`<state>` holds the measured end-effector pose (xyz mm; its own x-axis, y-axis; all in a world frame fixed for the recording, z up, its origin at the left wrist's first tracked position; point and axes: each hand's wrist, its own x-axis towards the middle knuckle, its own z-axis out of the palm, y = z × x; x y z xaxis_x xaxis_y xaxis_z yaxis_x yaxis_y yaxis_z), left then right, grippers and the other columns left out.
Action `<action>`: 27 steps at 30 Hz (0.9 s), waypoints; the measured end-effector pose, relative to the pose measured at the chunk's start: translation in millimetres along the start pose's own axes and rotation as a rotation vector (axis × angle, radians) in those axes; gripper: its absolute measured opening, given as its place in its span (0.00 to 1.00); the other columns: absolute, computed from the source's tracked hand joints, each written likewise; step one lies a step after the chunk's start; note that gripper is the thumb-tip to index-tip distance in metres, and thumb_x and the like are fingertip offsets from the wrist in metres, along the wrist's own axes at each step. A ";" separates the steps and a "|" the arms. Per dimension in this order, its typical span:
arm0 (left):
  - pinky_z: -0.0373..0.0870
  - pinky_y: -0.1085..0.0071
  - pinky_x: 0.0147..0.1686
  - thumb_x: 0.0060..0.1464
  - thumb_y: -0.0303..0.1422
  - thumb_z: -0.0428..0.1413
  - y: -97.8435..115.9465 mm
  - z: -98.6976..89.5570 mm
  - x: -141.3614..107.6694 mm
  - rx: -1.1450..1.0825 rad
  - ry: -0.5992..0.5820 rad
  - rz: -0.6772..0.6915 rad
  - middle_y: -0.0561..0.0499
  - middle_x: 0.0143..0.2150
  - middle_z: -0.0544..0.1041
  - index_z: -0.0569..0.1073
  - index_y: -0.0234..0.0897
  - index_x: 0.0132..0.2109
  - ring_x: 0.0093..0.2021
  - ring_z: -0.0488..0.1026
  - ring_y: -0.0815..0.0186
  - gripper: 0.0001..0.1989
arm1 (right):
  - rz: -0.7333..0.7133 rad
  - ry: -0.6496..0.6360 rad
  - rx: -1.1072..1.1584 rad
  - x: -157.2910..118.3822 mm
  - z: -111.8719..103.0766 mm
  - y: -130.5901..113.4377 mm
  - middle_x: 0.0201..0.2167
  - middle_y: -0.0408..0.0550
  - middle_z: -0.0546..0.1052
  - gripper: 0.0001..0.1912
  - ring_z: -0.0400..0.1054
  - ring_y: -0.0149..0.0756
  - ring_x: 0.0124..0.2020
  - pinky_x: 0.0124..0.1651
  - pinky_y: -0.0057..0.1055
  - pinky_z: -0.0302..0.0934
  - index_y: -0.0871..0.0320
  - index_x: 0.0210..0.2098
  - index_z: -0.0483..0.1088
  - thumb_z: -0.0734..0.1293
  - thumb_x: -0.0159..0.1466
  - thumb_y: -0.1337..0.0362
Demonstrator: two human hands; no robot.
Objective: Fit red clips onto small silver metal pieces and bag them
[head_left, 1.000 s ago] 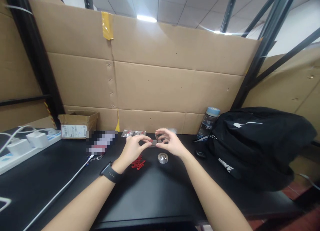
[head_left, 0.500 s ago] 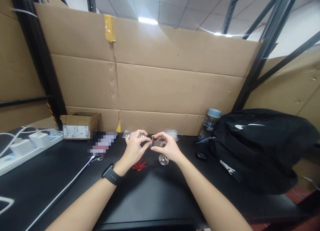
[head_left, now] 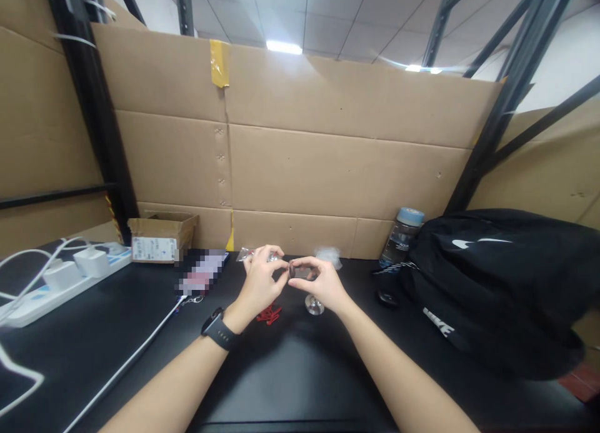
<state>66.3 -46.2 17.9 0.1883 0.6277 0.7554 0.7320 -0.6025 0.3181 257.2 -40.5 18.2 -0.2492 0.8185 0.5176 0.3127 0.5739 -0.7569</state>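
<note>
Above black tabletop (head_left: 300, 383), right hand (head_left: 325, 287), fingers parted, holds translucent grey piece (head_left: 301, 273); left hand (head_left: 262, 283), fingertips pinched, no longer shows distinct red; contents unverified.

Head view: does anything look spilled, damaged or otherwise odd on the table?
Nothing looks clearly spilled or damaged. The one oddity is blocky pixelation over the phone-like object at left, hiding its detail. The red pieces lie jumbled in a loose pile below the left hand in the picture.
</note>
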 end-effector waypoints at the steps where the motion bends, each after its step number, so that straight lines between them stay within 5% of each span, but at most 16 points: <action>1: 0.58 0.54 0.51 0.54 0.30 0.61 0.3 -0.4 0.0 -0.001 0.003 0.002 0.48 0.50 0.74 0.80 0.45 0.35 0.55 0.68 0.54 0.04 | -0.003 -0.004 -0.004 -0.2 0.0 -1.4 0.43 0.48 0.81 0.21 0.73 0.39 0.40 0.36 0.31 0.64 0.54 0.44 0.78 0.78 0.52 0.57; 8: 0.59 0.55 0.52 0.57 0.31 0.59 5.0 -5.2 0.1 -0.049 0.027 -0.009 0.49 0.49 0.73 0.79 0.44 0.36 0.53 0.68 0.55 0.04 | 0.051 0.014 0.174 -0.9 5.8 -1.7 0.41 0.50 0.81 0.19 0.74 0.37 0.36 0.34 0.29 0.65 0.58 0.38 0.75 0.78 0.52 0.54; 12: 0.59 0.55 0.52 0.57 0.34 0.60 4.2 -5.9 0.8 -0.027 0.031 -0.016 0.48 0.49 0.73 0.80 0.45 0.36 0.53 0.68 0.54 0.04 | 0.081 -0.027 0.247 0.0 6.9 1.0 0.37 0.48 0.80 0.16 0.74 0.36 0.36 0.39 0.32 0.68 0.57 0.38 0.74 0.71 0.62 0.50; 17: 0.59 0.54 0.53 0.56 0.35 0.61 0.3 -5.1 1.5 -0.005 0.033 -0.027 0.47 0.49 0.74 0.81 0.46 0.35 0.53 0.67 0.54 0.03 | -0.005 0.003 0.112 1.6 2.0 1.2 0.48 0.52 0.77 0.15 0.72 0.40 0.49 0.44 0.33 0.68 0.56 0.38 0.78 0.66 0.66 0.52; 27: 0.62 0.58 0.55 0.64 0.38 0.54 4.5 -8.7 2.0 -0.129 0.040 -0.001 0.48 0.46 0.73 0.79 0.43 0.38 0.50 0.70 0.58 0.10 | -0.211 0.039 -0.241 -2.8 -2.3 -13.9 0.45 0.51 0.76 0.05 0.71 0.39 0.46 0.47 0.36 0.65 0.56 0.33 0.76 0.67 0.63 0.66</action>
<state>64.2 -51.9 25.8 0.1594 0.6097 0.7764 0.6412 -0.6619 0.3882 255.7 -50.7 28.1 -0.2974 0.6785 0.6717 0.4676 0.7169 -0.5171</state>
